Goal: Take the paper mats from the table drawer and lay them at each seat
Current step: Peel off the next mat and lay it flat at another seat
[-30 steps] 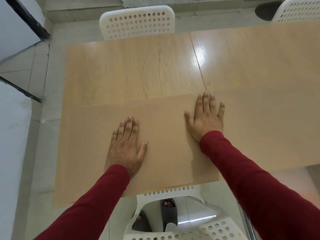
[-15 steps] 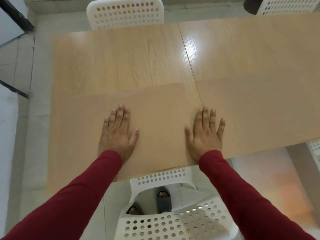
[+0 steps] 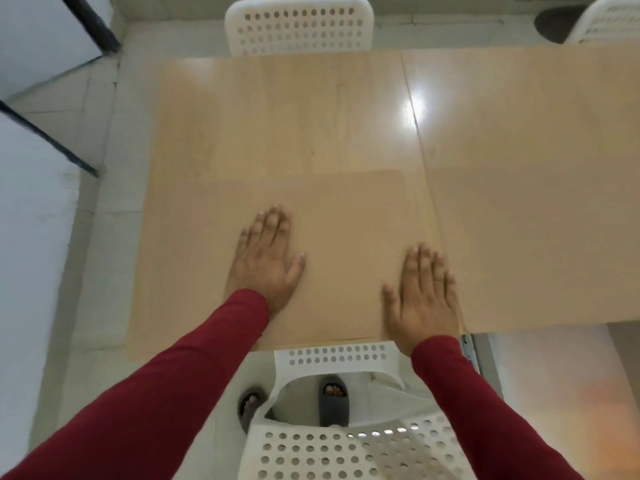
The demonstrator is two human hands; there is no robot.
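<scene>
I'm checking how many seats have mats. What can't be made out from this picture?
- Head view: the table runs off the right edge, hiding seats there.
- The paper mat blends into the blurred wood; its left edge is unclear.
- No drawer is visible.

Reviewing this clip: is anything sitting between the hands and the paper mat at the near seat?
Nothing visible. The left hand and the right hand both lie flat, palms down, directly on the paper mat, which rests on the table in front of the near white chair. No other object lies on it.
</scene>
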